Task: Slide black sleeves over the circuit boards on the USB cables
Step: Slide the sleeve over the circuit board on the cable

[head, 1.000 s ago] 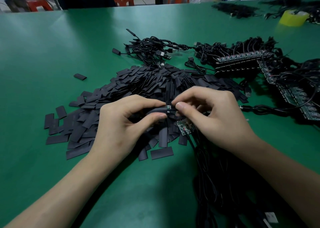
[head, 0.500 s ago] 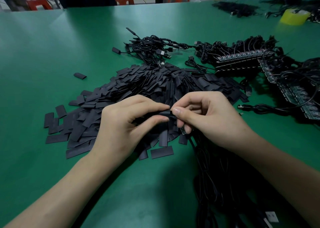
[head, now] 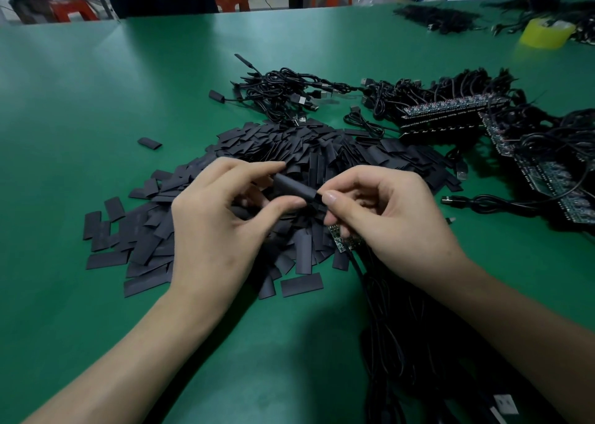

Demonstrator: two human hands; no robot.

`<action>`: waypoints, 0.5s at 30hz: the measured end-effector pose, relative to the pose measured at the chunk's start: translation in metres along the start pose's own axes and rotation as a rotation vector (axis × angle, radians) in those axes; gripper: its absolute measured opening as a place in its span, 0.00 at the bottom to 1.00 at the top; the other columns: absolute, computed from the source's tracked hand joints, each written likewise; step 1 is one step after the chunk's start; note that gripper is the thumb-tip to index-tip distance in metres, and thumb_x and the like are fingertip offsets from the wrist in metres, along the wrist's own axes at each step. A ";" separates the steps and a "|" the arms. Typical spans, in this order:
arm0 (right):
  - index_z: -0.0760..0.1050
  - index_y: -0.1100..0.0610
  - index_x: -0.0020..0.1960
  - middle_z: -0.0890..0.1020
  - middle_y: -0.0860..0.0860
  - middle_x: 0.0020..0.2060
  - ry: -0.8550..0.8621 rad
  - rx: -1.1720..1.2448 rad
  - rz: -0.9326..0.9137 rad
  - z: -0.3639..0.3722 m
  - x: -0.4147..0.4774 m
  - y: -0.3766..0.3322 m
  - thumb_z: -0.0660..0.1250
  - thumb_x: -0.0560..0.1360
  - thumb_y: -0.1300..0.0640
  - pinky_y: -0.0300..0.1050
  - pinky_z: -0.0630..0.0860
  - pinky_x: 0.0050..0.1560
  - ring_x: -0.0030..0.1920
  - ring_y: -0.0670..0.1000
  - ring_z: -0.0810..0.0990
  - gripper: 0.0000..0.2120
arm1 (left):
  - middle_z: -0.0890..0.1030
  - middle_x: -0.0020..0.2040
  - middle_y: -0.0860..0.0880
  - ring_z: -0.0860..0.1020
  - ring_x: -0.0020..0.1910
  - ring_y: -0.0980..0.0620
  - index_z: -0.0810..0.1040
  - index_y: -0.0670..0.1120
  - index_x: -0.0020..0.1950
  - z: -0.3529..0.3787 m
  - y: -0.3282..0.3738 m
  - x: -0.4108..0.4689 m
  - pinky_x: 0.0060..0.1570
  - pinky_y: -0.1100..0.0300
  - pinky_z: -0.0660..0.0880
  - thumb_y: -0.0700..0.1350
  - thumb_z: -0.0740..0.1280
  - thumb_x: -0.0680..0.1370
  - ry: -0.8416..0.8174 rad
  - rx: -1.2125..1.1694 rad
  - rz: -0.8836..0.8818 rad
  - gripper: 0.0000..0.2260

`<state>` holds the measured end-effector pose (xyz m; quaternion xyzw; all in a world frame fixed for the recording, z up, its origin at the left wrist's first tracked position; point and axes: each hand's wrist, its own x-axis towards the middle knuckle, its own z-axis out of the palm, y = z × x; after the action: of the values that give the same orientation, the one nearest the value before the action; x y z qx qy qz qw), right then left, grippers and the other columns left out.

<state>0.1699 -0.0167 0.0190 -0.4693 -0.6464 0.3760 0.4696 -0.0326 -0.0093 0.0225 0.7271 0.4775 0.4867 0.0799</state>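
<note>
While the left hand (head: 219, 227) pinches a black sleeve (head: 294, 188) over the sleeve pile (head: 370, 153) at the middle of the bench (head: 96, 101), the right hand (head: 389, 217) pinches its other end, curled fingers (head: 360, 203) gripping circuit boards (head: 343, 241) beneath.

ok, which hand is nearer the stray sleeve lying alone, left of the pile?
Left. The left hand is to the right of the stray sleeve and closer to the person. The right hand is farther right, past the held sleeve that both hands pinch.
</note>
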 end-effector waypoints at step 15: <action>0.84 0.53 0.52 0.85 0.46 0.38 0.003 -0.217 -0.184 0.003 -0.006 -0.003 0.68 0.80 0.63 0.42 0.82 0.42 0.41 0.46 0.86 0.08 | 0.81 0.47 0.54 0.82 0.47 0.52 0.84 0.49 0.64 0.005 0.004 -0.002 0.51 0.63 0.77 0.54 0.77 0.72 -0.107 -0.134 -0.116 0.22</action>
<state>0.1672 -0.0232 0.0193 -0.4566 -0.7229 0.2588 0.4494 -0.0263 -0.0114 0.0209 0.7163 0.4802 0.4725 0.1819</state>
